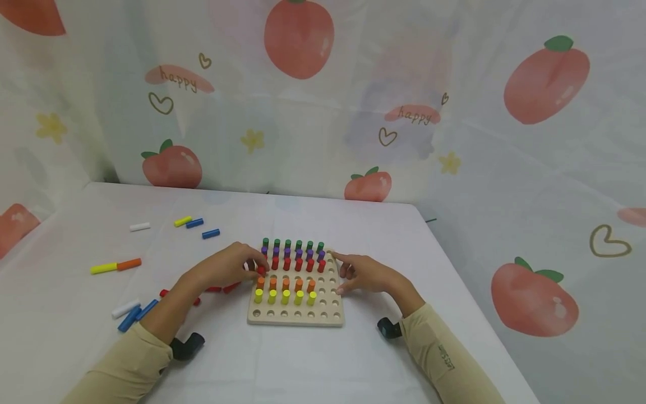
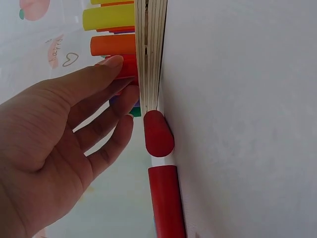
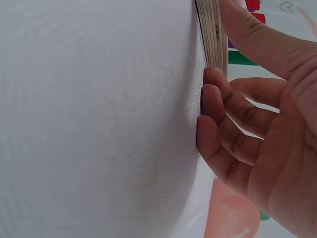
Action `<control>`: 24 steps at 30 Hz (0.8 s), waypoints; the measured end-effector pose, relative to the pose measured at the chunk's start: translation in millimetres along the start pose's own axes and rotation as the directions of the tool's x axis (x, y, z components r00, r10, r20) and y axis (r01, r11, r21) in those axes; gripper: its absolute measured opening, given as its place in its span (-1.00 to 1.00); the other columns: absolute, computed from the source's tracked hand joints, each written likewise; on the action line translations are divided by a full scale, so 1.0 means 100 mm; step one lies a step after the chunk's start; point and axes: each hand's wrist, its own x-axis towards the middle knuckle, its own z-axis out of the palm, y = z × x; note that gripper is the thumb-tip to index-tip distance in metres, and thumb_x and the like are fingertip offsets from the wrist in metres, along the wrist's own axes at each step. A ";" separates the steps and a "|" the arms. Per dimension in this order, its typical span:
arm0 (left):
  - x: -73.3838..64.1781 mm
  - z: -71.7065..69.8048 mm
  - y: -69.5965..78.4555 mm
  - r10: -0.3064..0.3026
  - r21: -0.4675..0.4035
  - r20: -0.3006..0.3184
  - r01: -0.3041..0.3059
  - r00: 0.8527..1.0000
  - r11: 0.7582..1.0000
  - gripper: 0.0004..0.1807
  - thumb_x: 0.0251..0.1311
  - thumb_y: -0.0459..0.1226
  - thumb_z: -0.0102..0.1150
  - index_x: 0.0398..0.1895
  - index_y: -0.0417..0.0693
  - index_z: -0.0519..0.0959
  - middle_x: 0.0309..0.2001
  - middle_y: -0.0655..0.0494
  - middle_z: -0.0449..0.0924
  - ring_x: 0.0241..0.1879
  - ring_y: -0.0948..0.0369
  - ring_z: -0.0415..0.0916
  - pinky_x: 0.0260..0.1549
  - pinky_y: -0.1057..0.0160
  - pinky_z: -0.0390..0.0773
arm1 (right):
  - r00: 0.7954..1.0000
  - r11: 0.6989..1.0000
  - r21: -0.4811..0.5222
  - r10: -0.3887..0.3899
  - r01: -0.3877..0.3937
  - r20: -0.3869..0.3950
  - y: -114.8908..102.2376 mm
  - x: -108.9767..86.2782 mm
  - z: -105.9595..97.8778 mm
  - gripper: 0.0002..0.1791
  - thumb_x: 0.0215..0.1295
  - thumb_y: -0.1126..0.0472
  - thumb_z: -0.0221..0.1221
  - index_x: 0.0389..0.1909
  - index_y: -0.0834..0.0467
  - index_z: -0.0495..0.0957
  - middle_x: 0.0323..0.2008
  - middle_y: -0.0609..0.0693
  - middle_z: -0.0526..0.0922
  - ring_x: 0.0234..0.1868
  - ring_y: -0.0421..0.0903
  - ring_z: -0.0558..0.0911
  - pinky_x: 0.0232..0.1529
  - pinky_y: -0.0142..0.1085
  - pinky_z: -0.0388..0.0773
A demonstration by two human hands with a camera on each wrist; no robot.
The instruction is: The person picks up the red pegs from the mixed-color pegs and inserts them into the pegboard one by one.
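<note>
A wooden pegboard lies on the table, with rows of green, purple, red, orange and yellow pegs standing in its holes. At its left side my left hand pinches a red peg between thumb and fingers, in line with the board's left column. The peg's lower end is partly hidden by the fingers. Along the opposite edge, my right hand touches the board with its thumb and index finger. The other fingers of that hand bend loosely and rest on the tabletop in the right wrist view.
Left of the board lie loose red pegs, partly behind the left forearm. Blue pegs and a white peg are farther left. A yellow peg touches an orange peg; more pegs lie toward the back. A patterned curtain surrounds the table.
</note>
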 end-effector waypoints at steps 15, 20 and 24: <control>-0.02 -0.01 -0.02 0.032 -0.017 -0.023 -0.032 0.999 0.999 -0.72 0.24 -0.40 0.43 0.00 0.01 0.74 -0.21 0.29 0.68 -0.18 0.25 0.59 -0.15 0.27 0.67 | 1.000 1.000 -0.009 -0.013 0.013 -0.004 0.01 -0.04 0.00 0.03 0.19 0.15 0.50 0.62 0.10 0.17 -0.19 -0.06 0.54 -0.11 -0.07 0.51 -0.12 -0.25 0.55; -0.04 -0.03 -0.07 0.027 -0.030 -0.032 -0.028 0.999 0.999 -0.72 0.25 -0.39 0.43 0.00 0.03 0.75 -0.20 0.29 0.68 -0.19 0.25 0.59 -0.16 0.28 0.67 | 1.000 0.999 -0.008 -0.031 0.031 -0.007 0.01 -0.04 -0.01 0.02 0.19 0.17 0.50 0.61 0.14 0.17 -0.19 -0.05 0.53 -0.11 -0.05 0.51 -0.12 -0.23 0.54; -0.06 -0.05 -0.11 0.020 -0.045 -0.038 -0.022 0.999 0.999 -0.73 0.25 -0.36 0.44 0.00 0.05 0.75 -0.18 0.31 0.69 -0.20 0.25 0.59 -0.19 0.31 0.66 | 0.999 0.999 -0.004 -0.035 0.035 -0.003 0.02 -0.02 0.00 0.03 0.19 0.16 0.51 0.61 0.13 0.17 -0.19 -0.06 0.54 -0.10 -0.06 0.51 -0.10 -0.24 0.53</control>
